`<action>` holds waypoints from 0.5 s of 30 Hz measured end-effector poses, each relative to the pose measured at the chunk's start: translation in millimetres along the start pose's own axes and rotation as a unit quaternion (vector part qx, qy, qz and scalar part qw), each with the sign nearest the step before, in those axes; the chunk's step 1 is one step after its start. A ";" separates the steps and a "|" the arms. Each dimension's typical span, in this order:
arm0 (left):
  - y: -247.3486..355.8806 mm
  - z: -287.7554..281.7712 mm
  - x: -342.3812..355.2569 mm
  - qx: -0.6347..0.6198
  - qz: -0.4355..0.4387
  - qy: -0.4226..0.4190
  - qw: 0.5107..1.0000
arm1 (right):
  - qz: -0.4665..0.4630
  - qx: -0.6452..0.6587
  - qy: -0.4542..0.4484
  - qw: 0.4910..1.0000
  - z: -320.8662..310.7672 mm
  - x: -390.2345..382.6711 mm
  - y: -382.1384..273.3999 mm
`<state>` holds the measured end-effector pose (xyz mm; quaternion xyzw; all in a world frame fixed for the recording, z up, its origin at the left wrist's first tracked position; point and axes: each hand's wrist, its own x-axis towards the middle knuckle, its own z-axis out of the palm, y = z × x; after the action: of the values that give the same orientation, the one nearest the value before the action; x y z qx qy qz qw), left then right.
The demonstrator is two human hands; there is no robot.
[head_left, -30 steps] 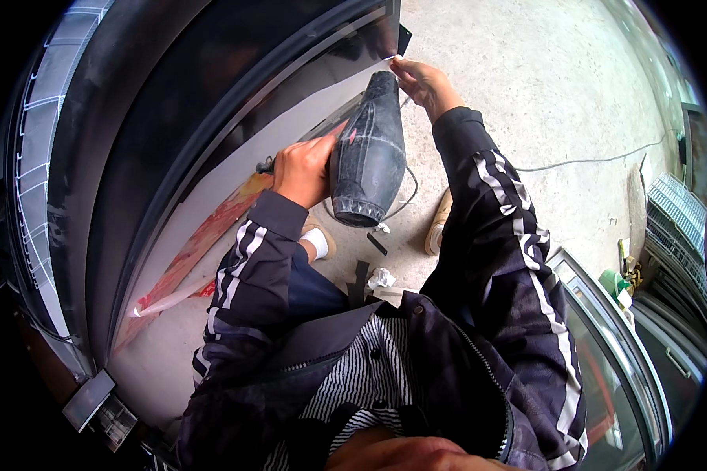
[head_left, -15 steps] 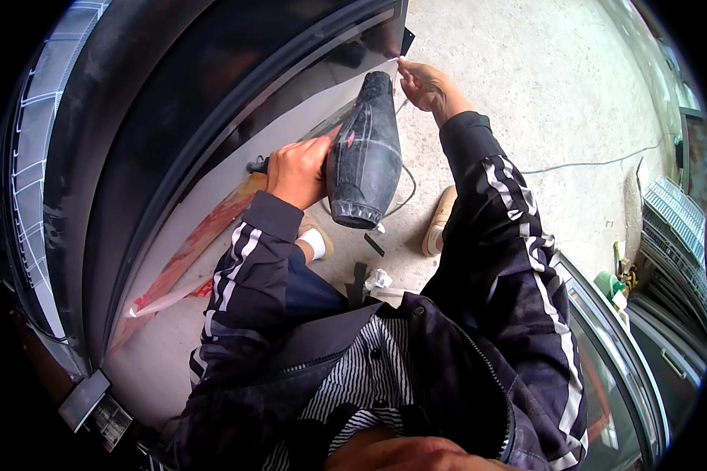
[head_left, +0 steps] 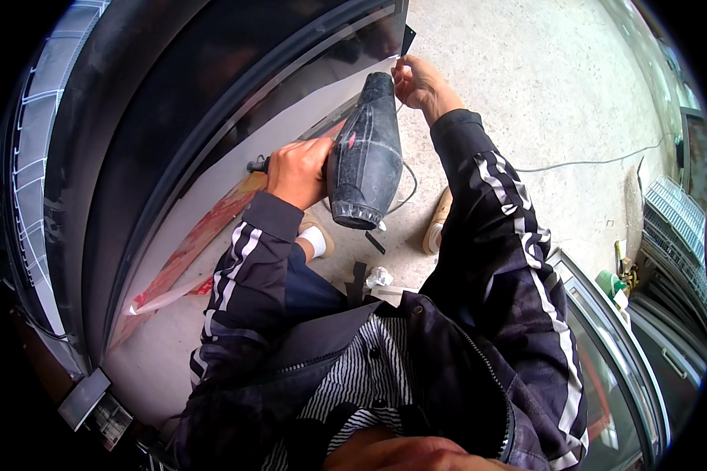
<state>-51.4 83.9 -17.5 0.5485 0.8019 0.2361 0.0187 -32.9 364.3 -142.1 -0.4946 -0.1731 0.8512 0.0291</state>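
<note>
My left hand (head_left: 297, 171) grips a dusty dark-grey hair dryer (head_left: 363, 165) by its side, with the narrow nozzle pointing away from me. My right hand (head_left: 419, 85) is just right of the nozzle, fingertips pinched at the end of a pale strip (head_left: 306, 106) along the bottom of a large dark door or panel (head_left: 157, 102); what exactly they hold is too small to make out. A red-streaked pale board (head_left: 196, 251) runs below the strip, and the dryer's cord (head_left: 411, 180) loops down beside it.
Dark scraps (head_left: 375, 243) and crumpled paper (head_left: 379, 276) lie on the concrete floor (head_left: 542, 78) by my feet, with a cable (head_left: 573, 166) crossing it. Stacked wire racks (head_left: 672, 216) and a curved-looking glass frame (head_left: 636, 369) are at right. White wire shelving (head_left: 43, 102) stands far left.
My right hand's fingers have curled a little and shifted slightly near the strip's end. My left hand and the dryer hold almost the same position.
</note>
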 end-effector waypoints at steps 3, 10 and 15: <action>1.9 0.7 2.3 -0.006 0.003 0.006 1.000 | 0.037 -0.070 -0.031 0.996 -11.3 6.8 -3.0; 3.1 0.3 1.3 -0.034 0.012 0.025 0.999 | -0.024 -0.081 -0.065 0.994 -16.9 -5.0 6.8; 2.4 1.5 -1.2 -0.020 0.005 0.021 1.000 | -0.099 -0.034 -0.049 0.993 -12.5 0.0 12.9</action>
<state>-48.4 84.1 -18.1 0.5467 0.7945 0.2639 0.0121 -20.7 355.5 -151.9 -0.4330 -0.2517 0.8611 0.0878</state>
